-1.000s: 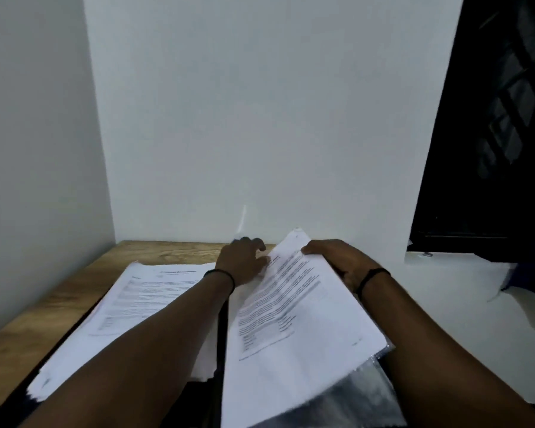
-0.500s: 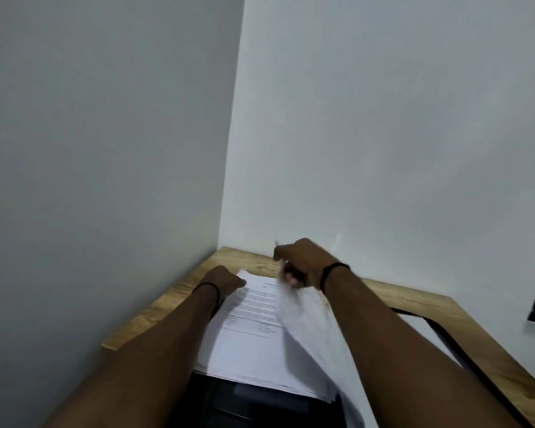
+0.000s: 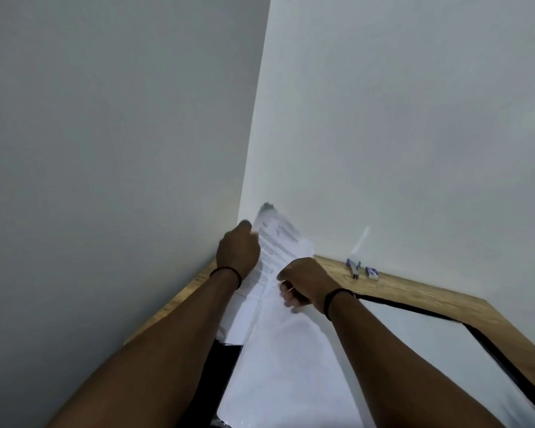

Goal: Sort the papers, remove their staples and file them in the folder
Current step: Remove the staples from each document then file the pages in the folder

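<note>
Two hands, one printed sheet, raised.
Left hand (image 3: pixel 238 251) and right hand (image 3: pixel 306 282) gripped the sheet (image 3: pixel 278 245) with curled fingers above a wooden counter (image 3: pixel 414 291) in a white-walled corner.

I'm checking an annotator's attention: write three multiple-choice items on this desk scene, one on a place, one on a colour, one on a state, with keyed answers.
1. Where does the stapler lie?
A. on the desk by the back wall
B. in the left hand
C. on the papers

2. What colour is the band on each wrist?
A. red
B. black
C. white

3. What is the right hand doing?
A. resting flat on the desk
B. holding the stapler
C. gripping the papers

Answers: 1 A, it lies on the wooden desk beside the wall; 2 B, both bands show dark black; 3 C, its fingers curl round the sheets.
</note>
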Demonstrator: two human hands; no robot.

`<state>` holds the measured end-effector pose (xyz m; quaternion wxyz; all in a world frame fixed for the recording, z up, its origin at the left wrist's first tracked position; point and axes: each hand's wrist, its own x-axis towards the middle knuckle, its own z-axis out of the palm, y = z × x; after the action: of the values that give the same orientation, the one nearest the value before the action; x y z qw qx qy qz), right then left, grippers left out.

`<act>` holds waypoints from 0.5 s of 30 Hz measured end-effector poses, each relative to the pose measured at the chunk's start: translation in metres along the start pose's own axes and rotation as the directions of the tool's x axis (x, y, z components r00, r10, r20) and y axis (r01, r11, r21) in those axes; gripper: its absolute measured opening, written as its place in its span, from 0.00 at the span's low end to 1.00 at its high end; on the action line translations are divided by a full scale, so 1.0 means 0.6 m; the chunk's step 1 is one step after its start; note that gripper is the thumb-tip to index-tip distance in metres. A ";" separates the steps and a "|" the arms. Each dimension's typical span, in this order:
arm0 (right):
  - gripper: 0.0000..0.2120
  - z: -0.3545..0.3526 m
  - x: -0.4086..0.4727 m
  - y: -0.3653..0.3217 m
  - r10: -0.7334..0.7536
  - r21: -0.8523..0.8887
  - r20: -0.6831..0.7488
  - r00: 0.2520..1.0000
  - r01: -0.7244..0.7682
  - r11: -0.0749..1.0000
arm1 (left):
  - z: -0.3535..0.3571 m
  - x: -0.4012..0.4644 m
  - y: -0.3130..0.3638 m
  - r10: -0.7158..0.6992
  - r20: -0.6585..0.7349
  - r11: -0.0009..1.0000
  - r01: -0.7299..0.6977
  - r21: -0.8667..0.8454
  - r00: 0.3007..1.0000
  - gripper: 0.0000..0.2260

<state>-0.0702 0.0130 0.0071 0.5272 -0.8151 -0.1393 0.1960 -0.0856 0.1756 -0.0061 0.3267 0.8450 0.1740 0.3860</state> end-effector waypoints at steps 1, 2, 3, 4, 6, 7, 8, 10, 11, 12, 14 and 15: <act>0.05 -0.008 0.011 -0.003 -0.082 -0.011 -0.123 0.989 0.081 0.997 | -0.018 0.000 0.015 0.078 -0.094 0.997 -0.079 -0.003 0.993 0.08; 0.04 -0.018 0.014 -0.010 -0.175 -0.076 -0.251 0.952 0.161 0.984 | -0.039 0.004 0.033 0.161 -0.182 0.986 -0.166 -0.010 0.970 0.08; 0.04 -0.029 0.017 -0.013 -0.263 -0.164 -0.360 0.895 0.217 0.962 | -0.055 0.007 0.047 0.217 -0.252 0.971 -0.235 -0.044 0.943 0.08; 0.07 -0.039 0.012 -0.020 -0.316 -0.218 -0.427 0.847 0.243 0.945 | -0.070 0.011 0.060 0.268 -0.305 0.950 -0.303 -0.073 0.914 0.08; 0.17 -0.058 0.003 -0.030 -0.376 -0.205 -0.487 0.788 0.315 0.926 | -0.099 0.013 0.085 0.337 -0.380 0.906 -0.407 -0.120 0.862 0.08; 0.23 -0.073 -0.002 -0.041 -0.399 -0.165 -0.498 0.770 0.368 0.915 | -0.116 0.012 0.106 0.360 -0.415 0.882 -0.450 -0.140 0.835 0.08; 0.28 -0.082 -0.010 -0.049 -0.420 -0.136 -0.502 0.756 0.411 0.901 | -0.124 0.012 0.117 0.366 -0.434 0.865 -0.473 -0.169 0.823 0.07; 0.31 -0.108 -0.030 -0.071 -0.464 -0.067 -0.510 0.724 0.505 0.861 | -0.137 0.011 0.149 0.362 -0.456 0.838 -0.498 -0.224 0.813 0.07; 0.29 -0.122 -0.041 -0.078 -0.481 -0.012 -0.513 0.711 0.554 0.832 | -0.138 0.009 0.162 0.345 -0.456 0.831 -0.493 -0.259 0.821 0.08; 0.25 -0.144 -0.062 -0.085 -0.500 0.027 -0.524 0.689 0.601 0.799 | -0.140 0.004 0.188 0.322 -0.451 0.824 -0.481 -0.299 0.832 0.09; 0.19 -0.166 -0.091 -0.091 -0.533 0.040 -0.555 0.639 0.661 0.750 | -0.136 0.002 0.209 0.242 -0.409 0.824 -0.409 -0.393 0.880 0.12; 0.19 -0.179 -0.104 -0.088 -0.537 0.034 -0.580 0.613 0.677 0.736 | -0.133 -0.001 0.222 0.184 -0.365 0.820 -0.347 -0.455 0.913 0.14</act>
<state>-0.0764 -0.0793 0.1054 0.6768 -0.6653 -0.2306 -0.2146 -0.1415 0.1118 0.1237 0.4500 0.6740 -0.0074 0.5858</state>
